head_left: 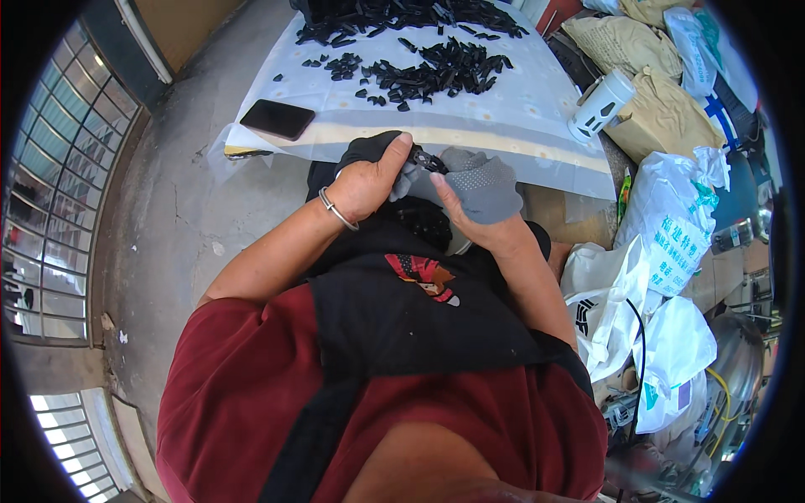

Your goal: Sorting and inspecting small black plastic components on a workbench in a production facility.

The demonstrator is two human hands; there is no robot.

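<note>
My left hand (369,172), in a dark glove with the thumb bare and a metal bangle at the wrist, is closed at the table's near edge. Facing it, my right hand (482,189) wears a grey dotted glove, its thumb also bare. Between the two thumbs is a small black plastic piece (428,160), pinched by both hands; its far side is hidden by the gloves. Beyond my hands, a loose heap of similar black plastic pieces (453,69) lies on the table (352,107), with a bigger heap (402,17) behind it.
A dark phone (277,119) lies at the table's near left corner. On the right edge a white tumbler (602,105) stands beside brown paper bags (662,117). White plastic bags (671,222) crowd my right side, with a black cable (642,352) among them. Barred windows (63,184) are at left.
</note>
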